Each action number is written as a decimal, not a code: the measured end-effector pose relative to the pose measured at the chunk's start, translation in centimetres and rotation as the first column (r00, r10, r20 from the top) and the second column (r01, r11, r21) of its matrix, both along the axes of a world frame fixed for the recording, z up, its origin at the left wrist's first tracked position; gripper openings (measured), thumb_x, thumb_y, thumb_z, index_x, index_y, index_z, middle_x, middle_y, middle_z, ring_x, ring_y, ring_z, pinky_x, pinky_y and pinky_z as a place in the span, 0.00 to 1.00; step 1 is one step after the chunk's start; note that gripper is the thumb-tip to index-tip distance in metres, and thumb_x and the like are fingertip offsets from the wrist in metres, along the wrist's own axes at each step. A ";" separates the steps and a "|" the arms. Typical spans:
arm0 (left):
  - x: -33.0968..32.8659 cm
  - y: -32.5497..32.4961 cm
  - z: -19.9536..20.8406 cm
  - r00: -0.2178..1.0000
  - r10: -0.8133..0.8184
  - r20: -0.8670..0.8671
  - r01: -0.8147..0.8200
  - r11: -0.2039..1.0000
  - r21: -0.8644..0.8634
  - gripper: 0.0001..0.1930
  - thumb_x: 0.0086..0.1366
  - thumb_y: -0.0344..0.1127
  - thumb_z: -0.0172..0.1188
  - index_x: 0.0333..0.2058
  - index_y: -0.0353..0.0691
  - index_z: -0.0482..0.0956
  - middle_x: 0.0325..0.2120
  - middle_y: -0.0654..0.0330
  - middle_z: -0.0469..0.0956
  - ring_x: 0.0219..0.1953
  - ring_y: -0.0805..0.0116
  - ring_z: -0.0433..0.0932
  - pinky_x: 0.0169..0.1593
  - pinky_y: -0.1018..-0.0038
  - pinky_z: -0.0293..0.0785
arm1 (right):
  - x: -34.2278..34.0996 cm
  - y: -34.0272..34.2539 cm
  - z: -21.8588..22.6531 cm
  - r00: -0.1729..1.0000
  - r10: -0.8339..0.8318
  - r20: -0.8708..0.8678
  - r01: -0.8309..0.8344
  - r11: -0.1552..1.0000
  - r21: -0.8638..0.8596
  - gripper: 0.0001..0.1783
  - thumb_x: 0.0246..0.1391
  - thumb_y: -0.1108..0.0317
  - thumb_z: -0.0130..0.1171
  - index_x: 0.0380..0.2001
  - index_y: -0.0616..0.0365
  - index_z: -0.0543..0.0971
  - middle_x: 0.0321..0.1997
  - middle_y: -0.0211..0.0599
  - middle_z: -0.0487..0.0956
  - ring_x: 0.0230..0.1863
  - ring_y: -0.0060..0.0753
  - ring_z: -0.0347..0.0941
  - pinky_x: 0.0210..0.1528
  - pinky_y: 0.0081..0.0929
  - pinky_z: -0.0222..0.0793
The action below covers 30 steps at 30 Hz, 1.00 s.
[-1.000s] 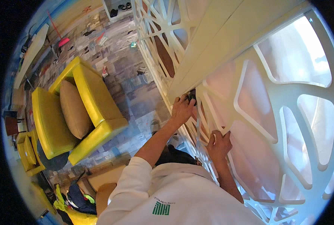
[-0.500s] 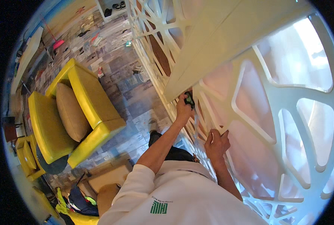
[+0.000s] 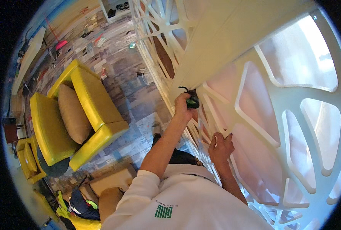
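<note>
My left hand point(image 3: 183, 106) is closed around a black and green tape measure point(image 3: 193, 100) with a dark strap loop on top. It is beside the lower tip of a broad cream panel point(image 3: 212, 42). My right hand point(image 3: 221, 148) is lower and to the right, fingers bent and pressed at the edge of a white lattice panel point(image 3: 237, 128) with large rounded cutouts. A thin pale strip seems to run between the two hands, but its ends are hard to make out.
A yellow armchair point(image 3: 97, 96) holding a brown cushion point(image 3: 74, 115) stands to my left on the patterned floor point(image 3: 116, 69). Clothes point(image 3: 82, 203) lie at the lower left. A pink dustpan point(image 3: 61, 44) and scattered scraps are farther off.
My left hand has shifted slightly left with the tape measure, which has turned so that its strap loop shows. My right hand has hardly moved.
</note>
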<state>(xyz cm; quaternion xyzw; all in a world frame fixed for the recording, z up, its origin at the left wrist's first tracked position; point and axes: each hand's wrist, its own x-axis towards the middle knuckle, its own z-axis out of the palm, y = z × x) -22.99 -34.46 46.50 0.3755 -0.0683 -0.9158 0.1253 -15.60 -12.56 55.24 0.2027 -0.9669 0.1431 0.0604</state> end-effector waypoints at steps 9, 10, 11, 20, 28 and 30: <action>4.2 0.9 5.2 0.967 0.161 0.199 0.115 0.420 -0.900 0.12 0.62 0.20 0.56 0.45 0.33 0.74 0.40 0.50 0.80 0.42 0.53 0.81 0.46 0.64 0.76 | 0.1 -0.4 0.5 1.000 0.008 -0.004 -0.008 1.000 -0.022 0.07 0.56 0.64 0.62 0.38 0.49 0.81 0.43 0.61 0.75 0.34 0.62 0.76 0.31 0.57 0.70; 4.1 1.7 5.6 0.954 0.139 0.267 0.232 0.224 -0.946 0.14 0.61 0.20 0.57 0.46 0.34 0.74 0.39 0.47 0.80 0.43 0.49 0.81 0.46 0.63 0.76 | 0.0 -0.4 0.5 1.000 0.016 -0.018 -0.016 1.000 -0.024 0.07 0.56 0.64 0.62 0.38 0.49 0.81 0.44 0.62 0.75 0.34 0.62 0.76 0.31 0.57 0.70; 3.9 2.6 5.9 0.932 0.133 0.338 0.339 0.016 -0.941 0.15 0.61 0.20 0.57 0.47 0.34 0.74 0.39 0.44 0.80 0.43 0.45 0.81 0.46 0.62 0.76 | 0.0 -0.4 0.5 0.999 0.024 -0.040 -0.025 0.999 -0.034 0.07 0.56 0.64 0.62 0.38 0.50 0.81 0.44 0.62 0.75 0.34 0.62 0.76 0.31 0.58 0.70; 4.6 10.2 4.5 0.974 0.126 0.190 0.177 0.103 -0.979 0.15 0.63 0.23 0.58 0.49 0.34 0.75 0.41 0.35 0.80 0.43 0.35 0.81 0.48 0.57 0.75 | -0.2 0.0 0.2 0.998 0.053 -0.038 -0.053 0.999 -0.006 0.09 0.55 0.65 0.62 0.39 0.52 0.81 0.48 0.67 0.75 0.35 0.64 0.77 0.31 0.58 0.71; 1.4 7.6 3.6 0.987 0.090 0.135 0.135 -0.002 -0.991 0.18 0.65 0.27 0.54 0.54 0.31 0.75 0.53 0.30 0.70 0.54 0.26 0.68 0.58 0.45 0.65 | -0.4 0.0 0.5 0.998 0.056 0.003 -0.056 0.998 -0.040 0.09 0.54 0.66 0.63 0.38 0.55 0.81 0.53 0.69 0.73 0.40 0.64 0.78 0.33 0.57 0.74; 3.2 8.9 3.8 0.982 0.171 0.085 0.105 -0.108 -0.989 0.11 0.70 0.27 0.54 0.48 0.31 0.77 0.28 0.41 0.78 0.34 0.38 0.78 0.41 0.55 0.75 | -0.3 0.0 0.6 0.998 0.054 0.035 -0.054 0.998 -0.022 0.10 0.53 0.67 0.63 0.39 0.55 0.81 0.54 0.69 0.73 0.42 0.64 0.78 0.34 0.57 0.74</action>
